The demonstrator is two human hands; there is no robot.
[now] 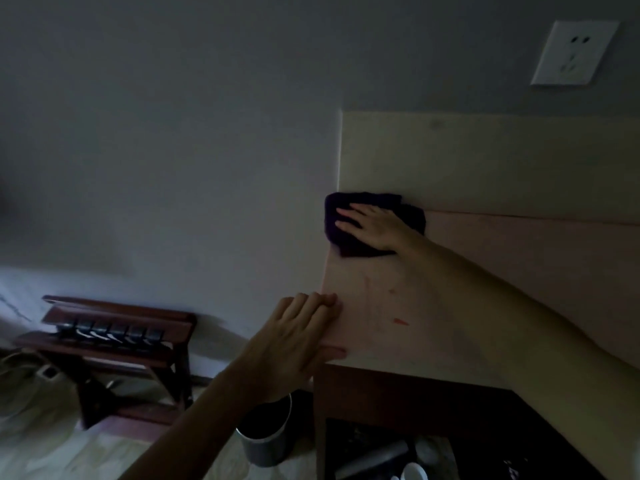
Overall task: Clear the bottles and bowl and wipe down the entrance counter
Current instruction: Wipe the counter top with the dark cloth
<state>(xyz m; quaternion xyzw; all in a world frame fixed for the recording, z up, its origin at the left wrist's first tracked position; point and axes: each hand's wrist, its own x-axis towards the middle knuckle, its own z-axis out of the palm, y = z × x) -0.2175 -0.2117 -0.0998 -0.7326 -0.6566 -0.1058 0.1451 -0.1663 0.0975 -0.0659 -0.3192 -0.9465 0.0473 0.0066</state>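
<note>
The pale pink counter top (pixel 398 299) runs from the middle to the right, dimly lit. A dark purple cloth (pixel 341 233) lies at its far left corner against the wall. My right hand (pixel 372 225) presses flat on the cloth, fingers spread toward the left. My left hand (pixel 298 336) rests flat on the counter's left front edge, holding nothing. A small red mark (pixel 401 321) shows on the surface near the front. No bottles or bowl stand on the counter top.
A wall socket (pixel 575 51) sits at the upper right. A metal bin (pixel 265 441) stands on the floor under my left arm. A wooden luggage rack (pixel 114 337) is at the left. Pale items (pixel 414 471) lie on the dark shelf below the counter.
</note>
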